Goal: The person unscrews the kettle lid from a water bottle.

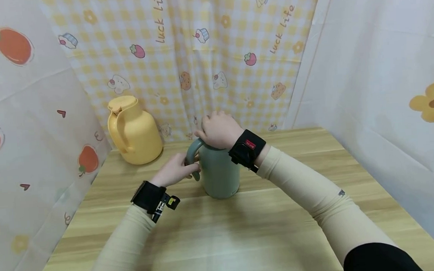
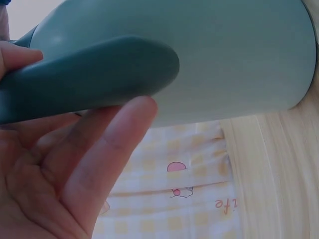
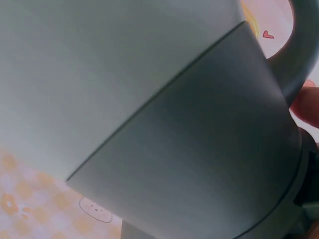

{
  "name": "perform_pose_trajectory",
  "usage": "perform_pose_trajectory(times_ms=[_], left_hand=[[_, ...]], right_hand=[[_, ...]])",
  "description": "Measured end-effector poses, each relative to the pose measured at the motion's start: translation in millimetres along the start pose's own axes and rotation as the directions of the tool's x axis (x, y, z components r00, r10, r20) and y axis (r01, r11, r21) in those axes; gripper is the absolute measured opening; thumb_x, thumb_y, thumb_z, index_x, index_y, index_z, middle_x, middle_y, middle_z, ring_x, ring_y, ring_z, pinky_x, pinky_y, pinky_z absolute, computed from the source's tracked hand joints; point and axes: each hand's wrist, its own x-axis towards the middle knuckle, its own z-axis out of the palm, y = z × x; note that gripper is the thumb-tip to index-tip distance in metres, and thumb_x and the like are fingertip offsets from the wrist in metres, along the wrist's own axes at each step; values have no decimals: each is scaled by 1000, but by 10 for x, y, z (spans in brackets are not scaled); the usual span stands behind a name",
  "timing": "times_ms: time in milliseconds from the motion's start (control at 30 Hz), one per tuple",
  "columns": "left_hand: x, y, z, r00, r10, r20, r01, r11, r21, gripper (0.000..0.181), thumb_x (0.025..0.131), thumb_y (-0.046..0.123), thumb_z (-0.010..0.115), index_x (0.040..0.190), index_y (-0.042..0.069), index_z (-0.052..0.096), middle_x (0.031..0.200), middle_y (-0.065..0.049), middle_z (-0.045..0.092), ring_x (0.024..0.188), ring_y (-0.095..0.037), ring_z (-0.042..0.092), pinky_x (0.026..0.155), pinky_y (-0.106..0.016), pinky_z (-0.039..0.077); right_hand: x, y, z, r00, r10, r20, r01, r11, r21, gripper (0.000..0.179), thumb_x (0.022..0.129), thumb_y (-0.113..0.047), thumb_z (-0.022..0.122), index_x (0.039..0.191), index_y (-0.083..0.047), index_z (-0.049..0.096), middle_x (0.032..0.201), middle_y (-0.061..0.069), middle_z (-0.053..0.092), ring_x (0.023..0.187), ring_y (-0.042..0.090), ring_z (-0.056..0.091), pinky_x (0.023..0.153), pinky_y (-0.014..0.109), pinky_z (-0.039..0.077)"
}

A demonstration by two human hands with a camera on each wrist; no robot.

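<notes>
A grey-green thermos jug (image 1: pixel 220 174) stands upright on the wooden table, its handle (image 1: pixel 192 152) pointing left. My left hand (image 1: pixel 175 170) holds that handle; in the left wrist view the fingers (image 2: pixel 112 149) lie beneath the dark green handle (image 2: pixel 99 72). My right hand (image 1: pixel 222 130) reaches over the top of the jug and grips its lid, most of which the hand hides. From the right wrist, the jug's dark upper collar (image 3: pixel 199 134) fills the view, and a fingertip (image 3: pixel 306 105) shows beside the top of the handle.
A yellow thermos jug (image 1: pixel 141 133) stands at the back left of the wooden table (image 1: pixel 280 226). Behind the table hangs a yellow checked curtain (image 1: pixel 212 54); white printed cloth (image 1: pixel 382 61) borders both sides.
</notes>
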Motion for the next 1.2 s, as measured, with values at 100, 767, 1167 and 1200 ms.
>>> perform_pose_trajectory(times_ms=[100,767,1167,1200], left_hand=[[-7,0,-11,1000,12,2,-12,1000,17,26,93,16,53,99,-2,71,88,-8,72,78,-20,68,72,-42,56],[-10,-14,-46,1000,12,-26,-9,995,100,17,90,22,65,88,5,67,53,3,49,45,-8,30,51,-27,33],[-50,5,100,991,41,-130,-18,985,171,23,90,17,61,69,7,64,47,9,31,41,-7,23,44,-25,22],[-56,20,109,988,42,-151,-14,983,184,23,90,17,60,71,6,66,46,9,30,41,-8,22,43,-25,22]], right_hand=[[-18,29,0,1000,-30,-3,30,999,17,45,102,-46,40,104,-6,62,99,15,60,93,32,60,73,40,50],[-53,237,-15,969,-245,-5,243,959,142,56,101,-42,49,141,-3,48,126,16,57,109,28,57,91,39,46],[-110,286,-4,945,-322,-54,326,925,194,57,98,-42,55,142,-7,48,127,15,56,113,29,56,95,40,44],[-105,260,-12,953,-299,-49,302,936,178,59,97,-44,55,142,-7,48,128,15,56,114,29,56,95,40,45]])
